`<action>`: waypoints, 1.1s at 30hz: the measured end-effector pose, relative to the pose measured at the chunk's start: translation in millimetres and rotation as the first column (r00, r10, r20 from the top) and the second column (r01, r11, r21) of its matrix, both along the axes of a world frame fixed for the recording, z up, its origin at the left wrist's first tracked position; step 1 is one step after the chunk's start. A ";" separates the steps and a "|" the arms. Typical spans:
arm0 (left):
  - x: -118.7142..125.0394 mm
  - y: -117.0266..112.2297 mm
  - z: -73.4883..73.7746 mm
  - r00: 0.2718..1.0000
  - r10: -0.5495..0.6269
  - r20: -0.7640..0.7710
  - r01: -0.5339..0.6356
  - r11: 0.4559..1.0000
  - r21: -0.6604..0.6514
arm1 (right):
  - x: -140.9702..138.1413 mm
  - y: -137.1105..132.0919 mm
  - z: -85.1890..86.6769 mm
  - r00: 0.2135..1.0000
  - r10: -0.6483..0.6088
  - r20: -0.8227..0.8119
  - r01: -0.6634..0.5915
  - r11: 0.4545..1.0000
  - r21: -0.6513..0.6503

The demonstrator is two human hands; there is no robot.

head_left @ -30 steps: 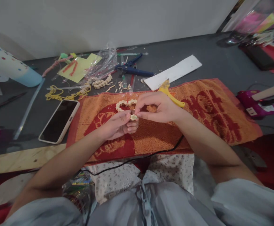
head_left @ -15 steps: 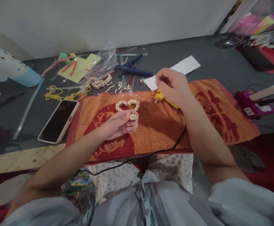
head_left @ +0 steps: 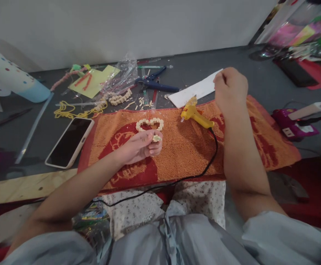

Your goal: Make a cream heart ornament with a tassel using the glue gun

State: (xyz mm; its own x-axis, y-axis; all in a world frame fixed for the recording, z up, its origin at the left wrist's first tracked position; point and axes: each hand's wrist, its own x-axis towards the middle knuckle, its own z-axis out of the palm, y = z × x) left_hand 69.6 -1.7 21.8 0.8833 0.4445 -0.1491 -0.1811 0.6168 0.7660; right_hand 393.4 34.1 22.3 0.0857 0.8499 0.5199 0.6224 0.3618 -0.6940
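My left hand (head_left: 145,145) is closed over the orange towel, gripping a small cream-coloured piece (head_left: 156,138) whose end shows between thumb and fingers. Just beyond it is a heart-shaped outline of small cream pieces (head_left: 160,123); its lower part is hidden behind my fingers, so I cannot tell whether they touch it. My right hand (head_left: 230,90) is raised with curled fingers at the right end of a white card (head_left: 193,90). What those fingers hold, if anything, is hidden. A yellow glue gun (head_left: 197,116) lies on the towel (head_left: 185,154), between my hands, its black cord trailing towards me.
Blue-handled cutters (head_left: 160,85), a crinkled clear plastic bag (head_left: 124,73) and small stick bits (head_left: 142,101) lie behind the towel. At left are a phone (head_left: 70,142), yellow string (head_left: 66,109) and a dotted bottle (head_left: 19,79). A purple power socket (head_left: 295,125) stands at right.
My right hand has moved right and slightly up, away from the glue gun, which now shows fully on the towel. My left hand has stayed in place with its cream piece.
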 end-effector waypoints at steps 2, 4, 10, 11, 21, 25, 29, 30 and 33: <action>-0.4 0.1 -0.6 1.000 -0.011 -0.003 0.011 1.000 0.011 | 7.3 -1.5 1.6 0.914 -0.403 0.043 0.401 0.915 0.034; -0.9 0.3 -1.5 1.000 -0.027 0.002 0.027 0.999 0.023 | 11.6 -4.5 4.9 0.788 -0.597 0.149 0.605 0.796 -0.009; -2.4 0.0 -2.2 0.999 -0.048 0.017 0.047 0.998 0.036 | 2.7 -12.0 17.3 0.639 -0.607 0.472 0.738 0.656 -0.155; -2.6 -0.2 -2.0 0.999 -0.045 0.018 0.045 0.998 0.034 | -1.9 -12.0 18.4 0.656 -0.581 0.481 0.722 0.670 -0.174; -3.7 1.4 -2.0 1.000 -0.007 0.025 0.007 1.000 0.020 | -63.4 -27.7 28.7 0.972 0.235 -0.025 -0.225 0.890 -0.396; -3.8 2.6 -3.3 1.000 -0.009 0.019 0.009 1.000 0.020 | -85.8 -37.0 32.1 0.887 0.447 -0.116 -0.453 0.790 -0.413; -3.0 2.7 -3.5 1.000 -0.014 0.014 0.014 1.000 0.009 | -101.6 -43.6 29.3 0.800 0.554 -0.232 -0.600 0.723 -0.343; -2.6 2.6 -3.2 1.000 -0.019 0.011 0.019 1.000 0.004 | -104.7 -45.1 28.1 0.778 0.572 -0.260 -0.628 0.708 -0.323; -1.5 2.0 -2.0 1.000 -0.026 -0.002 0.026 0.999 -0.020 | -112.6 -49.0 25.1 0.723 0.618 -0.308 -0.690 0.672 -0.270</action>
State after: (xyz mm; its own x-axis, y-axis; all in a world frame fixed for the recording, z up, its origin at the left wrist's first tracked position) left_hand 68.1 0.3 19.9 0.8943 0.4180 -0.1597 -0.1629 0.6365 0.7539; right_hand 280.9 -14.9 47.4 -0.5036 0.8360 0.2181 0.1728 0.3448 -0.9226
